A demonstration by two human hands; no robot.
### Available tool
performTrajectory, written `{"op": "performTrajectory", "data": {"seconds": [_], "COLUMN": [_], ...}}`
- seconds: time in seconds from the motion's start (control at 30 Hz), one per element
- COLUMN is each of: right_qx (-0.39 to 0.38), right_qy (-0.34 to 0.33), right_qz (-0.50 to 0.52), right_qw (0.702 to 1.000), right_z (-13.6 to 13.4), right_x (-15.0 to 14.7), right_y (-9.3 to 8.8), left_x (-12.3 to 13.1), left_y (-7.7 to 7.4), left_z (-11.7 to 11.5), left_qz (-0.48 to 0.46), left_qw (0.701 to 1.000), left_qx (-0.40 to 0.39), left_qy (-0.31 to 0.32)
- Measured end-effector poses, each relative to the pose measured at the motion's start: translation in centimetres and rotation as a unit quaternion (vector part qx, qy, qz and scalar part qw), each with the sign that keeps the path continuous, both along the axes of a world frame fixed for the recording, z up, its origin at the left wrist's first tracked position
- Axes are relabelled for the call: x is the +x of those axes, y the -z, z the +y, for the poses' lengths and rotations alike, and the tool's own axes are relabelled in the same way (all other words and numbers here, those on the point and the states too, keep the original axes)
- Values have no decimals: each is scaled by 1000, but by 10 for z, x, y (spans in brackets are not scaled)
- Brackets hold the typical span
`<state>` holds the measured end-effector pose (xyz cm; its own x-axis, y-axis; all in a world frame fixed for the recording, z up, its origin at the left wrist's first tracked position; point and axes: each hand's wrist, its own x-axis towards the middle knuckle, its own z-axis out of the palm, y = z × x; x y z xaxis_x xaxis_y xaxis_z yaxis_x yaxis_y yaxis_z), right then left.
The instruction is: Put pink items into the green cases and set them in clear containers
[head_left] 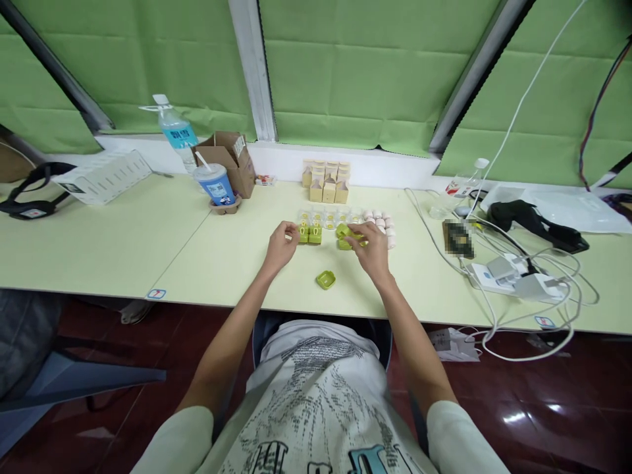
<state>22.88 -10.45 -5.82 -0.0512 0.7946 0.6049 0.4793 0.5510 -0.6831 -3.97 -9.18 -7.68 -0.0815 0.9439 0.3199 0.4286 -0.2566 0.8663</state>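
Note:
My left hand [281,245] rests on the pale table [197,257] with fingers curled, its fingertips against a small green box [303,234] that stands beside a second green box [315,234]. My right hand [371,247] is closed over a cluster of green box parts [344,232] just to the right. One green lid [326,280] lies alone nearer to me, between both wrists. Behind the hands sit a row of clear trays with yellow pieces [328,216] and several pink round pieces [382,220].
Beige small cartons [326,181] stand at the back edge. A blue paper cup [216,185], cardboard box [230,161] and water bottle [176,135] are back left, with a white box [103,174] and black strap [29,191]. Cables and adapters [513,276] crowd the right.

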Motion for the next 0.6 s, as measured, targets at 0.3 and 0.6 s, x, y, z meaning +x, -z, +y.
{"op": "performTrajectory", "data": {"seconds": [0.3,0.6], "right_qx": [-64,-78], "right_qy": [57,59], "right_qz": [-458,-478], "right_qw": [885,873], "right_z": [41,51], "right_x": [-45,-46], "right_y": [1,12], "left_x": [-8,-5], "left_y": [31,28], "left_z": [9,4], "left_qz": [85,159], "left_qw": [993,982], "left_qx": [-70,-82], "left_qy": [40,68]}}
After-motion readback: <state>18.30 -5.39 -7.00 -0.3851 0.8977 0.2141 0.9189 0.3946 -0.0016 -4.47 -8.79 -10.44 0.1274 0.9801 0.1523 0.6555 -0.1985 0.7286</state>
